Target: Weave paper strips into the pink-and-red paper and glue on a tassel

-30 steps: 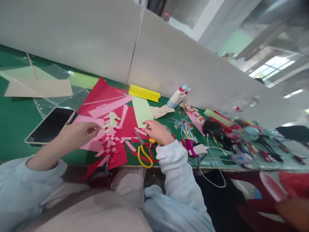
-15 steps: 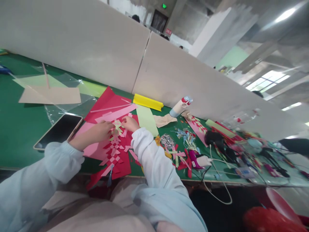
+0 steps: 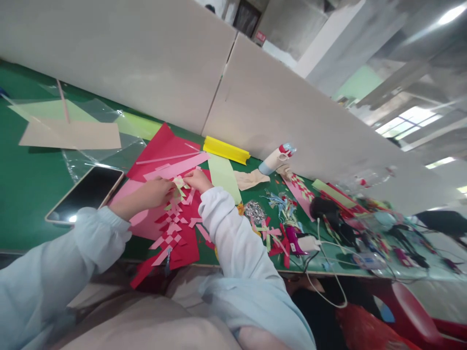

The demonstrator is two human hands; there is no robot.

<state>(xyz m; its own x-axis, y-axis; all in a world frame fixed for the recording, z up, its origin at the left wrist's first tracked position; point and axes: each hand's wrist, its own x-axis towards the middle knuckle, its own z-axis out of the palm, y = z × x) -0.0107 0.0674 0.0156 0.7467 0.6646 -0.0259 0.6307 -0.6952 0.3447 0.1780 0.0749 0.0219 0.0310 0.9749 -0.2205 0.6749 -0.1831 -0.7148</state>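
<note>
A woven strip of pink, red and pale green paper (image 3: 171,227) runs down over red sheets towards the table's front edge, with a blue tassel (image 3: 168,258) near its lower end. My left hand (image 3: 157,192) is closed at the left side of the strip's upper end, its fingertips on the pale green paper. From the right, my right hand (image 3: 198,180) pinches a paper strip at the same upper end. The two hands are a little apart, and the exact hold of the fingertips is small and partly hidden. Pink paper (image 3: 126,194) lies beneath my left wrist.
A phone (image 3: 86,196) lies at left, beside clear plastic with beige card (image 3: 71,135). Behind stand a yellow folded strip (image 3: 226,150) and a white partition (image 3: 146,63). To the right are a cylindrical container (image 3: 274,160), tassels (image 3: 286,206), paper scraps and a white cable (image 3: 339,287).
The view has shifted slightly, so the partition fills more of it. Both hands stay at the upper end of the woven strip, with small finger movements.
</note>
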